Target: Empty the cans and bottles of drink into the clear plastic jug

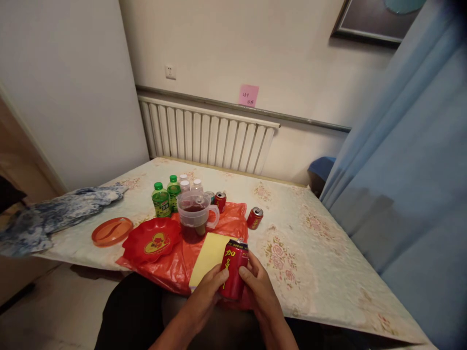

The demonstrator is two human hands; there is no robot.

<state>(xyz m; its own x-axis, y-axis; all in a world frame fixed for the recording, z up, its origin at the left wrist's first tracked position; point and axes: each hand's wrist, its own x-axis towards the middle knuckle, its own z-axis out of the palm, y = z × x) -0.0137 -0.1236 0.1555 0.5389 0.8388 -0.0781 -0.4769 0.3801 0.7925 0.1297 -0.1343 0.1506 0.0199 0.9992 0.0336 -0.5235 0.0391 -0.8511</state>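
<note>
Between my two hands is a red drink can (233,272) with yellow characters and a dark band at its top, held nearly upright at the table's front edge. My left hand (207,291) grips its left side, thumb on the front. On the right side, my right hand (258,282) is closed round it, thumb also on the front. Just behind the can lies a yellow pad (209,257) on a red plastic sheet (178,272). A clear jug (193,216) of dark liquid stands beyond the pad, its handle to the right.
Green-capped bottles (161,201) and several white-capped bottles (197,186) stand behind the jug. Two more red cans, one (220,201) by the jug and one (255,218) farther right, are there. A red dish (133,243), an orange lid (112,231) and patterned cloth (65,214) lie left.
</note>
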